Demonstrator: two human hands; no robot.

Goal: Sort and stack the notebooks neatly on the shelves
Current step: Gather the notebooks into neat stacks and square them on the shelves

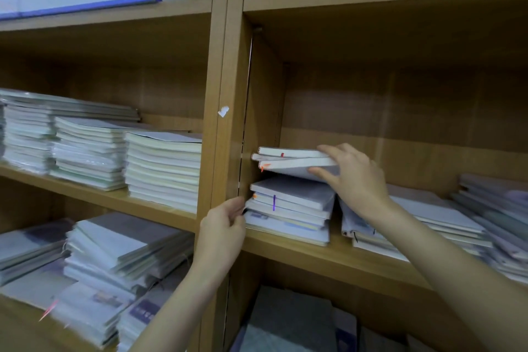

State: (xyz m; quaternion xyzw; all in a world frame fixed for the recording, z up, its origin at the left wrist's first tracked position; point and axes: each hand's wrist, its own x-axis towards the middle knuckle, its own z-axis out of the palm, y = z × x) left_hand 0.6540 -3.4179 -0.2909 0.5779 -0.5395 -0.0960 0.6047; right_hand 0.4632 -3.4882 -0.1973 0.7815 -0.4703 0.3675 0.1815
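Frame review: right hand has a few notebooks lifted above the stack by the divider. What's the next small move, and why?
Probably lower the lifted notebooks squarely onto the stack beneath. The right hand grips them tilted, with a gap above the stack, while the left hand touches the stack's left edge, seemingly steadying it.

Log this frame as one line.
right hand holds lifted notebooks | above stack | left hand at stack edge, grip unclear | right bay
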